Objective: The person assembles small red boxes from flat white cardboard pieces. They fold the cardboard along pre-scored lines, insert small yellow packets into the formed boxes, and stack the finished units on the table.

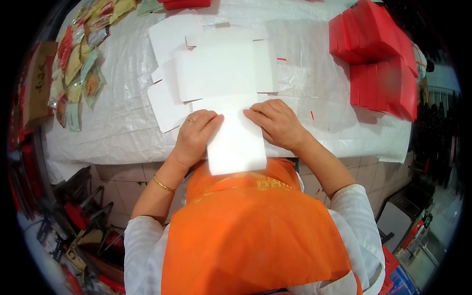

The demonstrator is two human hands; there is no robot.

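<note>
A white cardboard box blank [223,69] lies unfolded on the table in front of me, its flaps and slots spread out. Its near panel [237,147] reaches past the table edge toward my orange apron. My left hand [197,133] grips the left side of this panel with curled fingers, thumb toward the middle. On the opposite side my right hand [279,123] pinches the panel's right edge in the same way. Other white card pieces [167,105] stick out from under the blank on the left. What my fingertips press underneath is hidden.
Red boxes [376,86] stand stacked at the right. Several clear and yellow food packets [81,64] lie at the left, beside a brown carton [40,83]. A red box [186,4] shows at the far edge. Small red scraps [311,115] dot the white table cover [123,128].
</note>
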